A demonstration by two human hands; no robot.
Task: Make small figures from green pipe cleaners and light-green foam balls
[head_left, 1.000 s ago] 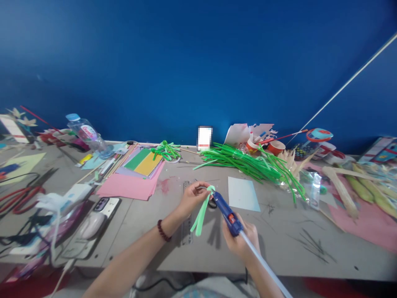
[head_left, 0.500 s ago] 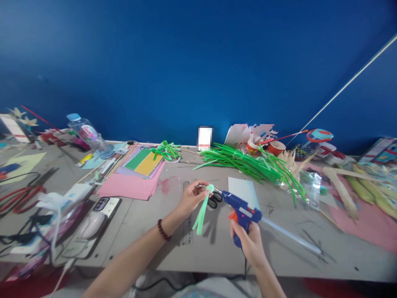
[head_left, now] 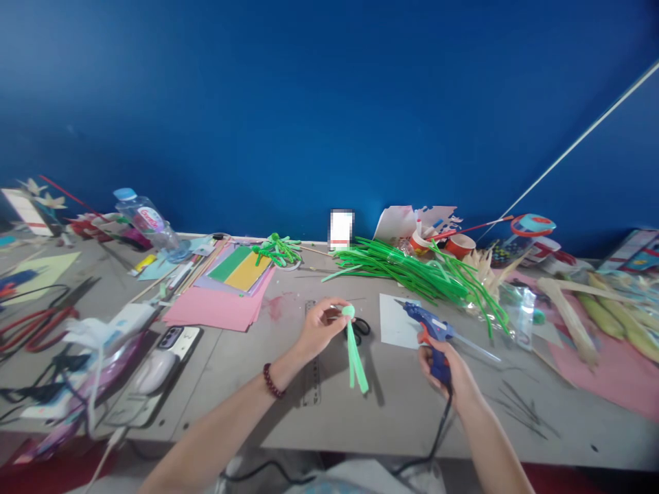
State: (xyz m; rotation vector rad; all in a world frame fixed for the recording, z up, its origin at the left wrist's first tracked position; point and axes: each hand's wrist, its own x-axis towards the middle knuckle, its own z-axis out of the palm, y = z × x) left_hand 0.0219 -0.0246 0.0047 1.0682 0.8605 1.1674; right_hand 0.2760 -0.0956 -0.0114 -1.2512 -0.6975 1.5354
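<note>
Near the middle of the table, my left hand (head_left: 325, 325) pinches a light green piece (head_left: 356, 360) with a round top and strips hanging down. Black scissors handles (head_left: 362, 329) show just behind it, partly hidden. My right hand (head_left: 447, 363) is wrapped round the grip of a blue glue gun (head_left: 428, 321) with an orange trigger. The gun's nozzle points left, over a pale paper sheet (head_left: 396, 329), apart from the green piece. A clear glue stick sticks out of its back. A ruler (head_left: 311, 377) lies beside my left wrist.
Green pipe cleaners (head_left: 412, 271) lie along the back. Pink paper (head_left: 216, 309), a phone (head_left: 159, 370) and a bottle (head_left: 147, 219) are on the left. Husks and pink paper (head_left: 607, 370) lie on the right. A black cord (head_left: 443, 429) hangs from the gun.
My right hand has moved the glue gun right, away from the green piece. The hanging strips have swung right, while my left hand stays nearly in place.
</note>
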